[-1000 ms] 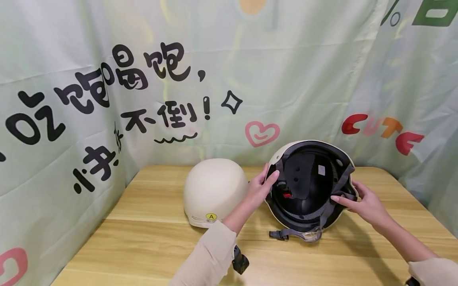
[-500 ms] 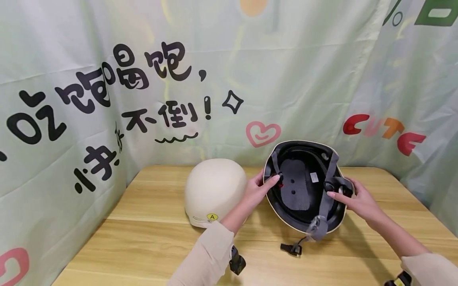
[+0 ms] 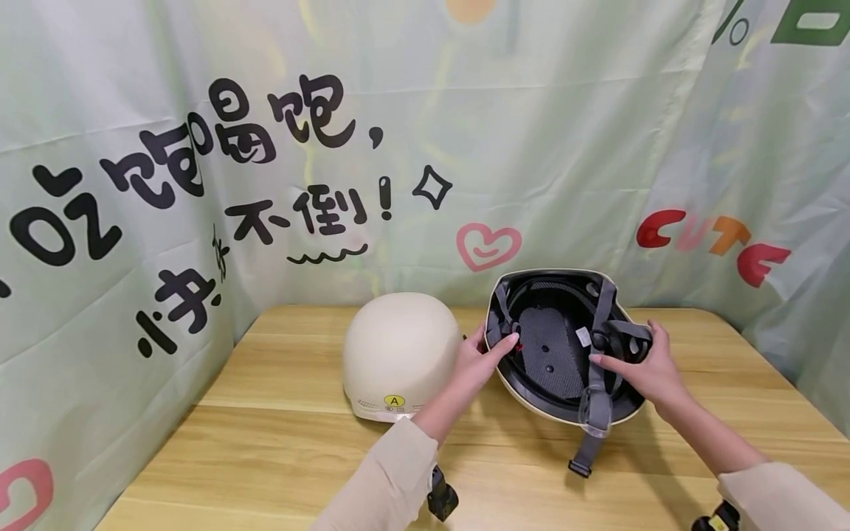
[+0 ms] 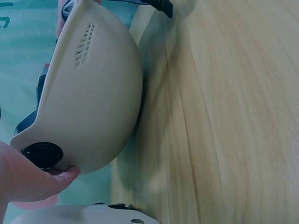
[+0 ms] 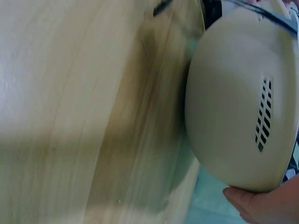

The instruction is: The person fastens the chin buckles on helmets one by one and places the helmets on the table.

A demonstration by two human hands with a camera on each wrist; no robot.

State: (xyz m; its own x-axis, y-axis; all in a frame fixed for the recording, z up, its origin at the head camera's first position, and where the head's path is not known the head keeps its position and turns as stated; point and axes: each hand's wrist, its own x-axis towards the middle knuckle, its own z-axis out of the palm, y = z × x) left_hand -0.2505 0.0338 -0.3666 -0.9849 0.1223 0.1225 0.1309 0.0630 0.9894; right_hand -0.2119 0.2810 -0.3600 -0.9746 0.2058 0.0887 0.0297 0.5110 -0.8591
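Note:
A cream helmet [image 3: 551, 354] is tipped on its back, its dark padded inside facing up and towards me. My left hand [image 3: 479, 363] grips its left rim with the thumb over the edge; the left wrist view shows fingers [image 4: 67, 175] on the outer shell by a black oval fitting [image 4: 43, 155]. My right hand [image 3: 654, 372] holds the right rim, its thumb at the grey chin strap [image 3: 598, 405]. That strap hangs over the front rim, a dark buckle [image 3: 580, 467] at its end. In the right wrist view, vent slots [image 5: 264, 116] show on the shell.
A second cream helmet [image 3: 398, 346] with a yellow "A" sticker [image 3: 395, 401] stands dome up, left of the held one. Both rest areas belong to a wooden table [image 3: 265, 457]. Behind it hangs a printed cloth [image 3: 551, 147].
Both hands have turned the held helmet and tipped it further back, so its opening faces more upward. Its strap end has swung from the left to hang at the front right.

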